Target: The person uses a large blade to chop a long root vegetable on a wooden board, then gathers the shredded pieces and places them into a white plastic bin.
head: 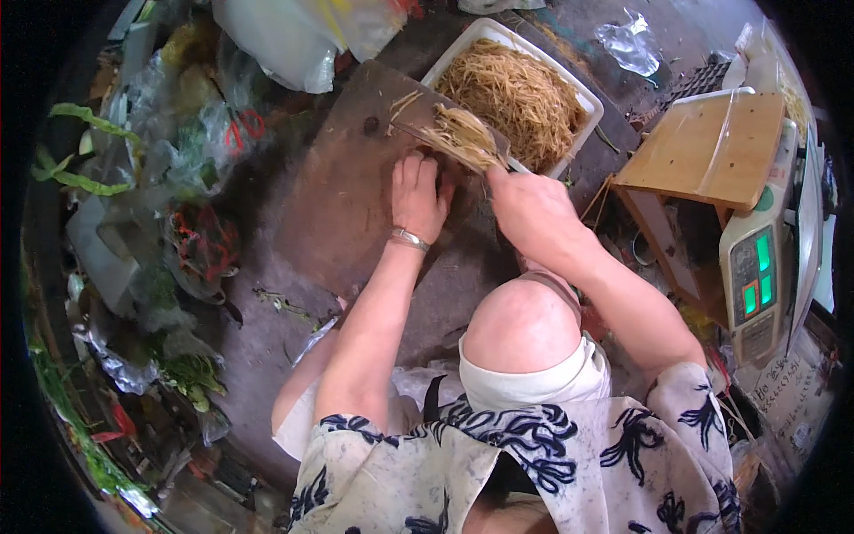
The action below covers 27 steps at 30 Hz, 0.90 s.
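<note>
My right hand (537, 207) grips a cleaver (444, 148) by its handle. The blade carries a small heap of pale yellow shreds (464, 130), held over the far right part of a dark wooden cutting board (320, 193). Against the cleaver's far side stands a white plastic tray (594, 110), piled with finely cut yellow-brown shreds (510, 93). My left hand (419, 190) rests on the board just short of the blade, thumb away from the fingers, nothing seen in it. A few loose shreds (405, 103) lie at the board's far edge.
To the right stand a wooden stool (700, 153) and a digital scale (754, 280) with lit green displays. Plastic bags (287, 40) lie beyond the board; more bags and green vegetables (93, 180) crowd the left. A crumpled clear bag (630, 43) lies at the far right.
</note>
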Tool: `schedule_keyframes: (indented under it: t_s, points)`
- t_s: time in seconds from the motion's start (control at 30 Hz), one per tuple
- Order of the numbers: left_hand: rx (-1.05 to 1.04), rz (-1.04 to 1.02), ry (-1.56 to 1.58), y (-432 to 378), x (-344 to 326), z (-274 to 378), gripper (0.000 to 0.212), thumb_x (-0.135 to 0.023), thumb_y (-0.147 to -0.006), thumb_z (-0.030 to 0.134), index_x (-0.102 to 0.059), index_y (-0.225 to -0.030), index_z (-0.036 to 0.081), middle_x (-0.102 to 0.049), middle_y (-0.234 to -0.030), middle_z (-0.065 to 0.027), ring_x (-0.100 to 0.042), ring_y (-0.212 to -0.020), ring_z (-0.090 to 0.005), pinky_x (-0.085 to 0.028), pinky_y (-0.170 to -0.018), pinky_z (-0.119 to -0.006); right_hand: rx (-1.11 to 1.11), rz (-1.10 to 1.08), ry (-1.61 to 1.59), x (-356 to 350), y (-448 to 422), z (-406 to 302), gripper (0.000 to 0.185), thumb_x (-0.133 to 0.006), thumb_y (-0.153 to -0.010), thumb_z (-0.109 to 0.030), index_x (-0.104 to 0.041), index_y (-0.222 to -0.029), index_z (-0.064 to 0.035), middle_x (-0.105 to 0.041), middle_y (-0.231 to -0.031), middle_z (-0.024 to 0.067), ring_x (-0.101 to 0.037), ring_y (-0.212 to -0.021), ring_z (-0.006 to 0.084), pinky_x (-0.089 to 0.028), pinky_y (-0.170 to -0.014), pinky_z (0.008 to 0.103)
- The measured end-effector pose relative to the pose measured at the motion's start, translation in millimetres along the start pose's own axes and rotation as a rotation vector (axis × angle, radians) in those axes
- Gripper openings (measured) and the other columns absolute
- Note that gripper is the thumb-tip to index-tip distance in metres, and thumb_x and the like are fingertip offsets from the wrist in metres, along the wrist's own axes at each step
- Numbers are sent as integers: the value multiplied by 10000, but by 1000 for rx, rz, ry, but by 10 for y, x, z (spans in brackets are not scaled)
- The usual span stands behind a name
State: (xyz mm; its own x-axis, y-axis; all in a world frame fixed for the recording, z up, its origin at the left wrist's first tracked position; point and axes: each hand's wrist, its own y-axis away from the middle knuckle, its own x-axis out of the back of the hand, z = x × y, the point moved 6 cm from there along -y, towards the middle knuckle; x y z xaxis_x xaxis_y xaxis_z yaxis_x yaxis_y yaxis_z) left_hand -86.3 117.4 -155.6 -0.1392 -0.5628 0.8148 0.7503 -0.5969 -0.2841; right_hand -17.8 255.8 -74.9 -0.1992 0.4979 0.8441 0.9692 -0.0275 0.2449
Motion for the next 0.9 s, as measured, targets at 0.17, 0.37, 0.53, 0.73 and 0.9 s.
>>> schedule_keyframes:
  t_s: [0.17,0.37,0.53,0.73,0.9]
  points:
    - [-5,34,2,15,3,0,328,-657,-817,91,-574,-1121,4,-541,-1180,-206,-482,-1126,-433,-422,-976,-477,18,-81,55,34,259,68,114,-503,-839,-24,-546,-909,56,-654,-724,225,-674,-719,410,-532,-611,492]
    - [-17,-15,82,-48,22,64,378,-665,-806,102,-573,-1158,1,-542,-1181,-219,-479,-1136,-438,-415,-997,-488,78,107,17,-127,-238,-162,101,-517,-825,-40,-571,-864,37,-659,-714,212,-677,-691,397,-550,-593,464]
    - [-61,69,41,-38,47,47,329,-665,-798,55,-558,-1095,-36,-527,-1129,-235,-492,-1043,-452,-445,-897,-505,41,75,-28,-89,-263,-72,118,-486,-861,-44,-556,-912,36,-660,-760,235,-672,-724,415,-540,-634,489]
    - [28,46,28,20,-4,-26,305,-689,-791,84,-579,-1063,2,-543,-1143,-207,-495,-1094,-431,-430,-963,-494,-1,-115,50,60,210,44,128,-482,-864,-42,-553,-916,51,-665,-742,237,-675,-732,421,-544,-637,488]
    - [40,-22,20,-1,-27,-3,295,-679,-798,83,-579,-1061,-5,-541,-1153,-217,-488,-1108,-433,-413,-981,-499,23,-8,72,-138,-95,-54,127,-494,-864,-48,-580,-902,36,-673,-741,221,-690,-716,388,-551,-611,462]
